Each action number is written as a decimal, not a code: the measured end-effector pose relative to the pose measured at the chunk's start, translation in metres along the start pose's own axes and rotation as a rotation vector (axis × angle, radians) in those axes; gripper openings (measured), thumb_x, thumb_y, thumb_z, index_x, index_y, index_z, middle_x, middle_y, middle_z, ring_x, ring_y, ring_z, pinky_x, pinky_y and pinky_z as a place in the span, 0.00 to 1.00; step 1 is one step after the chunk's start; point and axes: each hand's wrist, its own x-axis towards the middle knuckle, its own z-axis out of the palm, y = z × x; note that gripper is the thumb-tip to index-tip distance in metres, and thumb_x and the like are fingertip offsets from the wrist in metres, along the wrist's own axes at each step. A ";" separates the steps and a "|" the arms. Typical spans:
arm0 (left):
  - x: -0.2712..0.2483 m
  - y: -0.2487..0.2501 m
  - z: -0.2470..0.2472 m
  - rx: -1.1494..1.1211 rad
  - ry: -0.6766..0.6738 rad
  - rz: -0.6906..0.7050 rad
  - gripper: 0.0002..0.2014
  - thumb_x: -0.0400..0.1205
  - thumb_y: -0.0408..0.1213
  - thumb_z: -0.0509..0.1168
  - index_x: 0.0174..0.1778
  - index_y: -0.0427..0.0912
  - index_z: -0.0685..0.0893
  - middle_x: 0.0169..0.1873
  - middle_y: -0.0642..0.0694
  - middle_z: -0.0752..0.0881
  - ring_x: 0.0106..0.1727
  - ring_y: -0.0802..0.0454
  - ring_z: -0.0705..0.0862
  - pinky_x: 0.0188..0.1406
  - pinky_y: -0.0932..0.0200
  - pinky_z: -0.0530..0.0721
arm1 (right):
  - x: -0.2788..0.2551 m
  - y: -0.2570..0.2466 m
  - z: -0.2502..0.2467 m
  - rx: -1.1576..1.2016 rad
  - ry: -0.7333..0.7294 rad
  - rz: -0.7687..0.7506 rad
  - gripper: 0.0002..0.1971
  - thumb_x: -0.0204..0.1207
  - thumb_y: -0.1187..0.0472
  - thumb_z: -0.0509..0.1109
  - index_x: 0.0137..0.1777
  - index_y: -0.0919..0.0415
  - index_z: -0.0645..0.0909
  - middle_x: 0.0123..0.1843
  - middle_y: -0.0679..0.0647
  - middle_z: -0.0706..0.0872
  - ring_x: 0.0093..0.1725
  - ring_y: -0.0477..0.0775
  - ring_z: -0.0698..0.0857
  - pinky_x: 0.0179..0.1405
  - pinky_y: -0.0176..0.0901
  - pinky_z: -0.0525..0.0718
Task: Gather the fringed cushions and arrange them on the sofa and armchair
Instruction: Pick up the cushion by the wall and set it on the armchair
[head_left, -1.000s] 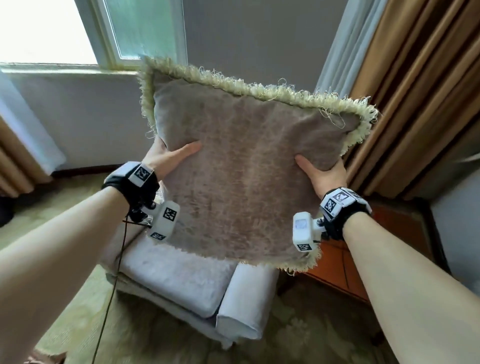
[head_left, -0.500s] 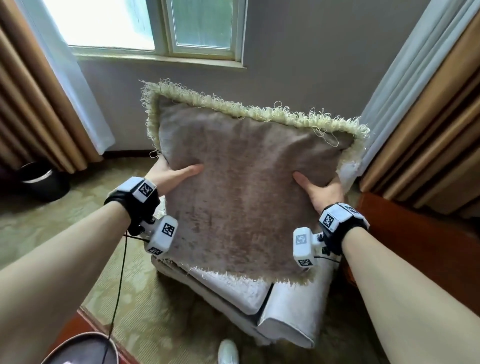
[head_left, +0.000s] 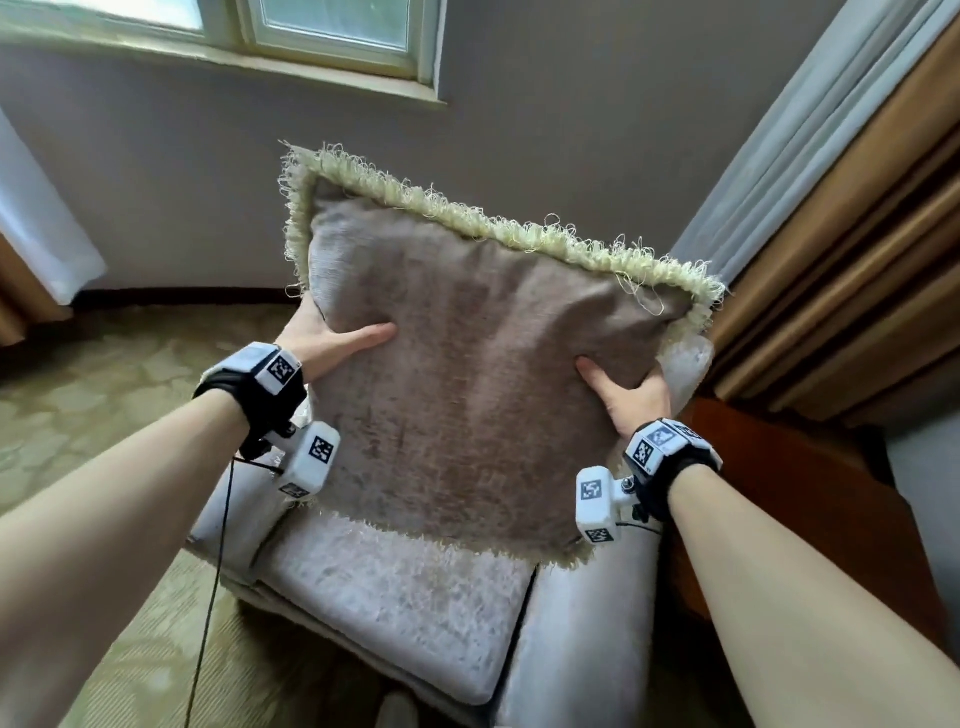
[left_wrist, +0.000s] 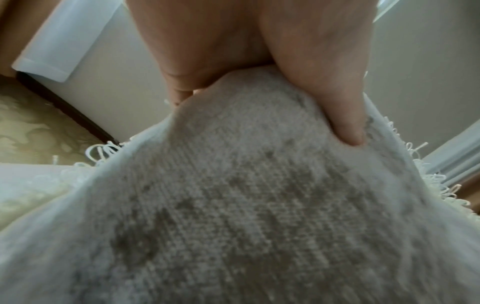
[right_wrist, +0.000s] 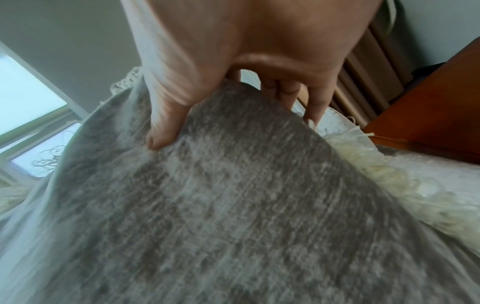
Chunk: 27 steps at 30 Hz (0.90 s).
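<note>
1. Now the fringed cushion (head_left: 467, 374) was held upright in the air just above the armchair (head_left: 405, 613) seat, its lower fringe overlapping the seat's back edge in the head view.
2. The left hand (head_left: 332, 340) was clamped on the cushion's left edge, thumb across the front and fingers behind; the right hand (head_left: 631, 392) gripped the right edge likewise.
3. Against the earlier frames, the armchair was seen squarely below the cushion, not off to one side; the cushion sat lower and closer to the seat.
4. Placement on the armchair was judged imminent, not yet done.
5. Window (head_left: 332, 31), curtain (head_left: 857, 218), carpet (head_left: 93, 405) and a wooden cabinet (head_left: 789, 467) were noted around.
</note>
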 end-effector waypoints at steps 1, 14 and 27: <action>0.010 -0.002 0.004 0.013 -0.005 -0.002 0.49 0.65 0.53 0.87 0.80 0.44 0.74 0.66 0.51 0.87 0.64 0.57 0.86 0.68 0.59 0.82 | 0.008 0.001 0.004 -0.013 0.003 0.010 0.42 0.61 0.38 0.85 0.72 0.57 0.77 0.65 0.54 0.86 0.65 0.57 0.84 0.61 0.39 0.77; 0.152 -0.043 0.038 0.106 -0.295 -0.010 0.43 0.63 0.59 0.86 0.73 0.49 0.82 0.61 0.54 0.91 0.60 0.63 0.90 0.65 0.56 0.87 | 0.068 0.044 0.080 -0.013 0.126 0.260 0.42 0.60 0.36 0.84 0.70 0.58 0.77 0.67 0.54 0.85 0.67 0.57 0.83 0.72 0.49 0.76; 0.252 -0.137 0.117 0.140 -0.416 -0.163 0.38 0.69 0.48 0.85 0.74 0.42 0.80 0.59 0.53 0.89 0.57 0.63 0.88 0.47 0.75 0.83 | 0.126 0.118 0.145 -0.036 0.188 0.506 0.53 0.59 0.23 0.74 0.81 0.54 0.69 0.77 0.56 0.77 0.77 0.58 0.75 0.79 0.53 0.69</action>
